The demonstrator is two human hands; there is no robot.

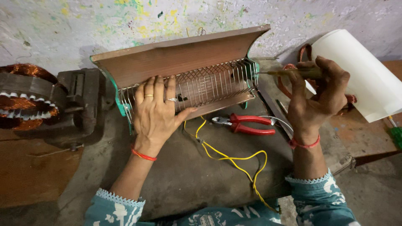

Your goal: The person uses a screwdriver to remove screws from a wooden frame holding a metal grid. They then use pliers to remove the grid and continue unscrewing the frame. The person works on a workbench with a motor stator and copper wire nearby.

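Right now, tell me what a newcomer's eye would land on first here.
First, the heater at the centre: a brown curved reflector with a wire grille, steadied by the left hand laid flat on the grille. At its right end the right hand holds a screwdriver against it. In front lie red pliers and a yellow wire.

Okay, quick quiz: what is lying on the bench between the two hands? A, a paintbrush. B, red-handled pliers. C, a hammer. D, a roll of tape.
B: red-handled pliers lie on the bench beside a yellow wire, between the left hand resting flat on the heater grille and the right hand holding a screwdriver.
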